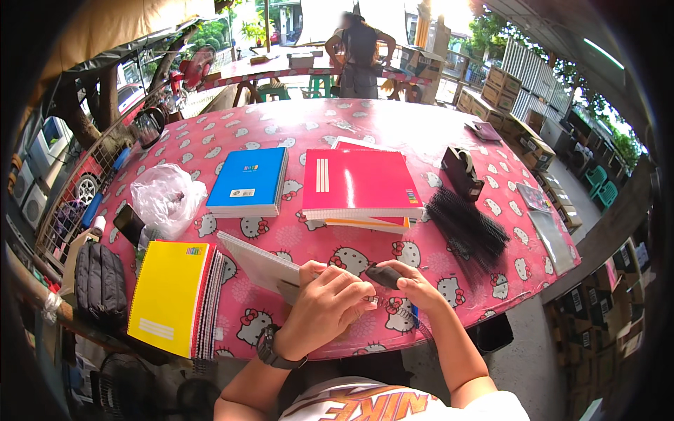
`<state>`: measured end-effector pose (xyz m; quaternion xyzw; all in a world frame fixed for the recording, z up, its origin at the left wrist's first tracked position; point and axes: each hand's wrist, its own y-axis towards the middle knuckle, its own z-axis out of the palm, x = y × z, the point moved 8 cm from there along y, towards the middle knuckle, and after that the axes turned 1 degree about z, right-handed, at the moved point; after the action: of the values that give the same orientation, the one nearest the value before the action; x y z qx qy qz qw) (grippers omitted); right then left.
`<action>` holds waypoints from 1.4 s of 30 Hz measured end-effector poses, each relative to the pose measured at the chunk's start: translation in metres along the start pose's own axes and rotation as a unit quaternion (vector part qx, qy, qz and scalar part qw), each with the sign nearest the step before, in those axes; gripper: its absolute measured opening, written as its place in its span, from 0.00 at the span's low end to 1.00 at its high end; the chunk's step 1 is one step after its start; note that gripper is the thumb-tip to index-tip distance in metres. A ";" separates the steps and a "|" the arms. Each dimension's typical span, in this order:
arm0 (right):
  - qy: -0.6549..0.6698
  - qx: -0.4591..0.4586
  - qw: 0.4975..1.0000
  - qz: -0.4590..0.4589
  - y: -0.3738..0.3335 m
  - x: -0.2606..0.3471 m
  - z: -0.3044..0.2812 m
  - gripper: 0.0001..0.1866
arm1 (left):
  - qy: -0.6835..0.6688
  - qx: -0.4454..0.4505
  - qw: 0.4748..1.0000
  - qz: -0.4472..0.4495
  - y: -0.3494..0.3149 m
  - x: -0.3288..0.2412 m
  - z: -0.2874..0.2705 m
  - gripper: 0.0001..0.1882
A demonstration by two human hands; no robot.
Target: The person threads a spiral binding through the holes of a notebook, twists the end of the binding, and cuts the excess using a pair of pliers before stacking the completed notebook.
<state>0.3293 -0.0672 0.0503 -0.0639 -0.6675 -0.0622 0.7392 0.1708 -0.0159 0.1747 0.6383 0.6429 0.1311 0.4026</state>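
My left hand (319,305), with a black watch on its wrist, is closed over the end of a tilted notebook (256,261) with pale page edges. Curled fingers hide that end of the notebook. My right hand (415,284) grips a small hand tool (384,276) with a rounded black handle; its exact kind is not clear. A bit of metal shows between the two hands, by the left fingertips. Below the right palm hangs a thin dark spiral coil (423,327), with something blue beside it. Both hands are above the table's near edge.
On the pink patterned table (463,288) lie yellow (168,295), blue (247,175) and red (361,179) notebook stacks. Black binding coils (467,228) and a tape dispenser (462,172) lie right; a plastic bag (167,196) and black pouch (100,281) left. A person (359,56) stands beyond.
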 end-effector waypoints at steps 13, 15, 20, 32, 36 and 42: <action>0.054 0.056 0.995 -0.054 -0.010 0.021 0.012 0.45 | 0.031 0.024 0.999 0.003 -0.001 0.000 -0.001 0.07; 0.069 0.056 0.994 -0.060 -0.011 0.023 0.015 0.45 | 0.011 -0.006 1.000 -0.005 0.000 0.002 -0.003 0.06; 0.097 0.076 0.989 -0.076 -0.012 0.034 0.025 0.45 | 0.032 0.002 0.999 -0.013 -0.003 0.006 -0.005 0.06; -0.082 0.023 0.990 -0.112 -0.013 0.076 0.033 0.36 | 0.051 -0.065 0.996 -0.038 -0.014 0.024 -0.020 0.13; -0.077 0.089 0.987 -0.106 -0.010 0.085 0.053 0.37 | 0.044 -0.063 0.996 -0.043 -0.010 0.026 -0.019 0.14; 0.009 0.130 0.985 -0.118 -0.002 0.093 0.055 0.31 | 0.027 -0.060 0.995 -0.072 -0.012 0.027 -0.021 0.23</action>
<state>0.2841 -0.0598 0.1480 0.1120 -0.6664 -0.0623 0.7345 0.1516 0.0146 0.1698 0.5609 0.6891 0.1576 0.4309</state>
